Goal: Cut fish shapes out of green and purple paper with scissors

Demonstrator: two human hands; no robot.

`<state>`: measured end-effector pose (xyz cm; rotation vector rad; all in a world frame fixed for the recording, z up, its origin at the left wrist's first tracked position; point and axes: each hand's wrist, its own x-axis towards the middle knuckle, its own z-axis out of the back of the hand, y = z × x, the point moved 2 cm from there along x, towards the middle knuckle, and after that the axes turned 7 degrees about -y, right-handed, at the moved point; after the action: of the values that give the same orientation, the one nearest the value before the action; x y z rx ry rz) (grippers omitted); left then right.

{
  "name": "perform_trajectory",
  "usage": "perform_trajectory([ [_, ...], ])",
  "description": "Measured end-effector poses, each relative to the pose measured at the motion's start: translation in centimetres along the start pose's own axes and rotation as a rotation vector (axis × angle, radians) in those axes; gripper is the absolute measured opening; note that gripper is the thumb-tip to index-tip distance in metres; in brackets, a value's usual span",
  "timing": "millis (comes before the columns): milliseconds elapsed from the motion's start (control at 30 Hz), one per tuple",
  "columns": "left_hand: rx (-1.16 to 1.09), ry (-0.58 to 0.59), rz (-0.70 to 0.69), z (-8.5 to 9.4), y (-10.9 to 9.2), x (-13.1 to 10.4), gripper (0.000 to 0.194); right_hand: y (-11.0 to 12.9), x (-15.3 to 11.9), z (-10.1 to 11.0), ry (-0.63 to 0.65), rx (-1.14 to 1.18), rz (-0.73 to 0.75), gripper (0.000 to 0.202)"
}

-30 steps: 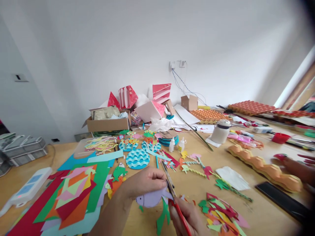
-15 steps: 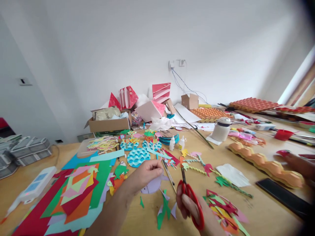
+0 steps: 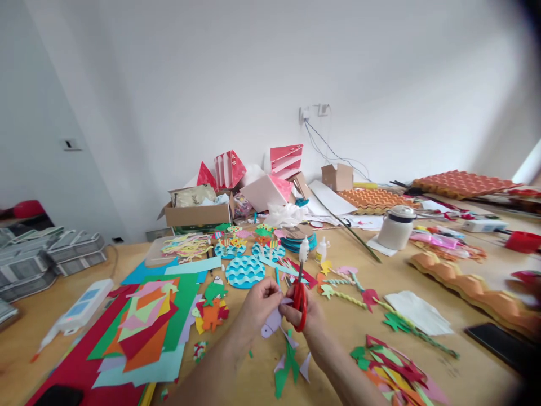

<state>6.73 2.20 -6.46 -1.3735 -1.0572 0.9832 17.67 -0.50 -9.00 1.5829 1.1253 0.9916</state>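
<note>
A purple paper fish (image 3: 273, 323) is pinched in my left hand (image 3: 262, 301), its drawn face pointing down and to the left. My right hand (image 3: 307, 316) grips red-handled scissors (image 3: 300, 301) with the blades pointing up and away. The right fingertips are against the fish's tail end, close to the left fingers. Below the hands lie green and purple paper scraps (image 3: 289, 361). Left of my left hand sit cut-out paper animals, among them an orange one (image 3: 212, 316) and a green fish (image 3: 214, 290).
Stacked coloured paper (image 3: 143, 327) and a white glue gun (image 3: 80, 307) lie at left. Blue wavy discs (image 3: 245, 272), glue bottles (image 3: 322, 249) and a lidded mug (image 3: 396, 228) stand farther back. More scraps (image 3: 391, 369), a white tissue (image 3: 418, 312) and orange egg-carton strip (image 3: 469, 287) lie at right.
My right hand has come left and up with the scissors to meet my left hand at the fish. The pen beneath is now mostly covered. The view has shifted slightly.
</note>
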Motion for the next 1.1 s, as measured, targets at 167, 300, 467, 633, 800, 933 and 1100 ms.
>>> perform_trajectory([
  [167,-0.022,-0.042,0.007,0.0,0.9,0.5,0.008,-1.2,0.0,0.3,-0.003,0.014,-0.026,0.03],
  [300,-0.091,-0.125,-0.037,0.7,1.6,1.2,0.012,-2.1,0.0,0.8,-0.061,0.053,-0.044,0.033],
  [467,-0.171,-0.132,-0.045,1.3,3.2,0.8,0.029,-2.1,0.1,2.1,-0.232,0.13,-0.032,0.031],
  [633,-0.069,0.043,0.032,0.2,5.2,-0.2,0.038,-2.0,0.0,2.5,-0.332,0.21,-0.005,0.029],
  [800,-0.004,0.04,0.046,-0.2,5.8,0.5,0.03,-2.6,0.1,2.6,-0.343,0.226,-0.017,0.032],
  [933,0.01,0.014,0.037,0.5,5.4,0.8,0.027,-2.9,0.4,3.0,-0.352,0.218,-0.015,0.032],
  [1100,0.025,0.008,0.018,1.4,4.8,0.6,0.025,-2.5,0.7,3.3,-0.365,0.2,0.004,0.034],
])
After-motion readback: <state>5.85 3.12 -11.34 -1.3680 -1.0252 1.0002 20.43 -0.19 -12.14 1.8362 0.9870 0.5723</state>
